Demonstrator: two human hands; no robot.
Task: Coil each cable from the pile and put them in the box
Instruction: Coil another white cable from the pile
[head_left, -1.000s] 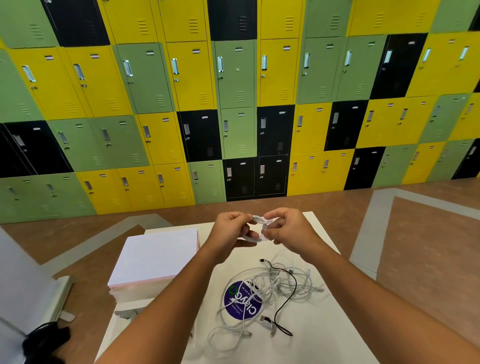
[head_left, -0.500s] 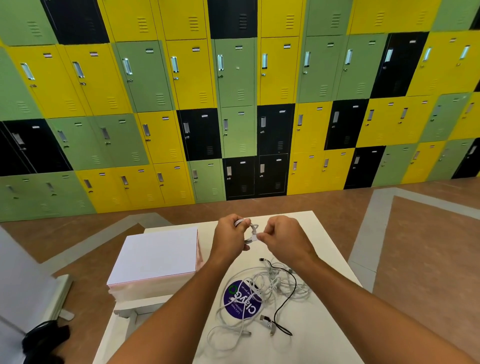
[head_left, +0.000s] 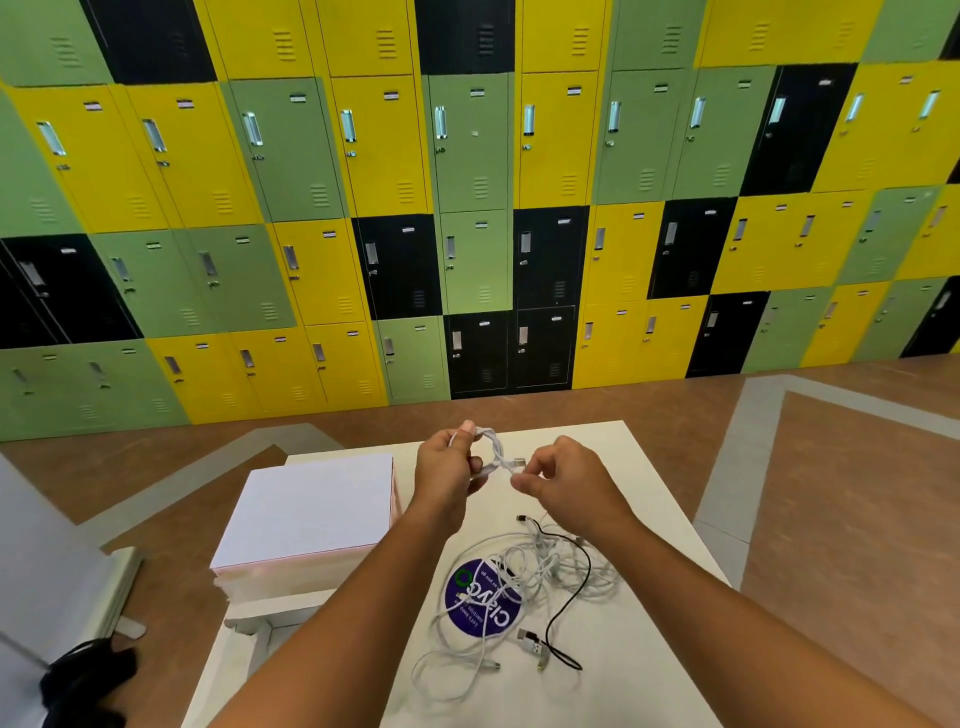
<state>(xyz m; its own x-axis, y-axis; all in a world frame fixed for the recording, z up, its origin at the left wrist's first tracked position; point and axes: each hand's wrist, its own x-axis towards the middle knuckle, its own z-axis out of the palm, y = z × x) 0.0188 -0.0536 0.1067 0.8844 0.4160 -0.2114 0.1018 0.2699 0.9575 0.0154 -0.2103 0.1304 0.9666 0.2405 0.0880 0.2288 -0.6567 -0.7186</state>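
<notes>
My left hand (head_left: 447, 462) grips a small coil of white cable (head_left: 491, 449) held above the far part of the white table (head_left: 649, 519). My right hand (head_left: 561, 480) pinches the loose plug end of that same cable beside the coil. Nearer to me on the table lies a tangled pile of white cables (head_left: 524, 577) with one black cable (head_left: 576, 587) looped through it. The closed white box (head_left: 311, 514) stands at the table's left side.
A round purple sticker (head_left: 480, 603) lies under the pile. A wall of green, yellow and black lockers (head_left: 467, 208) stands behind the table across a brown floor. A dark object (head_left: 88, 680) lies on the floor at the lower left.
My hands have drawn slightly apart. The left hand now holds the coil upright while the right hand has pulled the cable's end out to the right.
</notes>
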